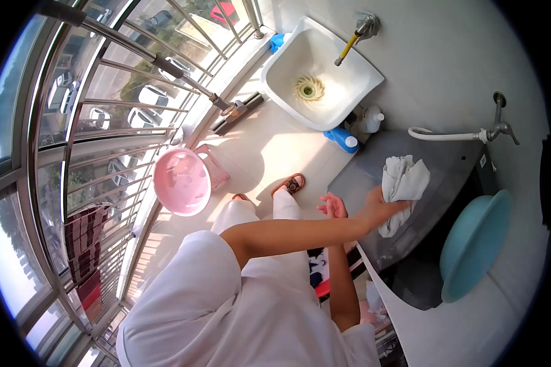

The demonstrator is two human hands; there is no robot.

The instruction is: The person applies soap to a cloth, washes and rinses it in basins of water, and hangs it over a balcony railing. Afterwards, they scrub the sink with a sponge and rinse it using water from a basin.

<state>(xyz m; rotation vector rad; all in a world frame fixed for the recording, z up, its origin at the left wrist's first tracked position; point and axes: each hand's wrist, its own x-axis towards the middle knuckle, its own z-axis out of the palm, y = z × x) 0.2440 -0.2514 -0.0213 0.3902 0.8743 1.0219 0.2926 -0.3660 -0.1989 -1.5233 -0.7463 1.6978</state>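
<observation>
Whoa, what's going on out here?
A person in white clothes has a crumpled white cloth in the left hand, over the grey lid of what looks like a washing machine. I can't tell whether the cloth touches the lid. The right hand is empty, near the lid's edge. A blue-green basin stands tilted by the wall.

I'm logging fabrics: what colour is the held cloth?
The cloth is white, seen best in the head view.

R arm (344, 287): pt. hid by L forearm (294, 237) | label (483, 161): txt too sm.
</observation>
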